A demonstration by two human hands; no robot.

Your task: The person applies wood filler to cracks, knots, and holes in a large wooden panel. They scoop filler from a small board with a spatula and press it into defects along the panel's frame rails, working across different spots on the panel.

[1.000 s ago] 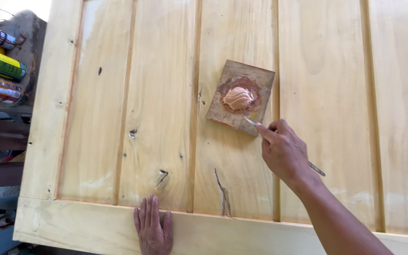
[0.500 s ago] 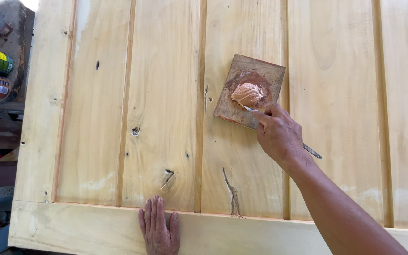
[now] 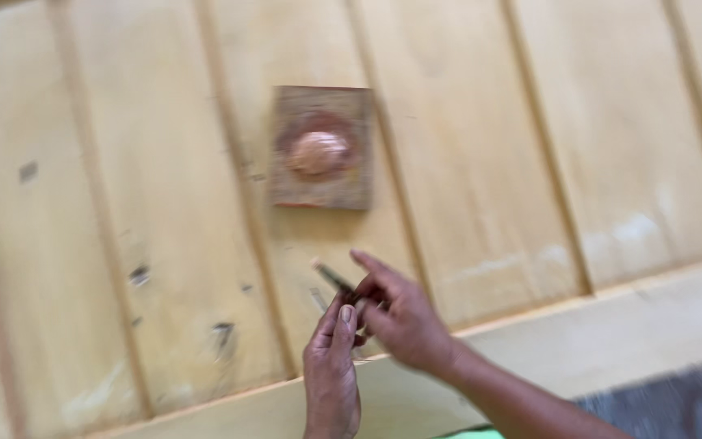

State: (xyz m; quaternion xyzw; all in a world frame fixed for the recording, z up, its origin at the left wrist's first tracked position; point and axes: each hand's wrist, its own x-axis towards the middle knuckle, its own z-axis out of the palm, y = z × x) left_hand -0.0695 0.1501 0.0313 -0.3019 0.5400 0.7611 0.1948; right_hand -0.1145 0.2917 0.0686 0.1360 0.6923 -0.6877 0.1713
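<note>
Pale yellow door panel [image 3: 489, 162]; brown board [image 3: 322, 148] with pinkish putty [image 3: 317, 153].

A thin, dark, blade-like metal tool [image 3: 333, 278] is pinched in the fingers of the right hand [image 3: 404, 321], tilted with its pale tip pointing up and left over the pale wooden panelled door [image 3: 481, 162]. The left hand [image 3: 331, 374] meets it from below, fingertips touching the tool's lower end. Motion blur hides the tool's finer shape.

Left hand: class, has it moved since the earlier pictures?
Yes. The left hand has come off the door's bottom rail and up to the right hand, touching the thin tool.
</note>
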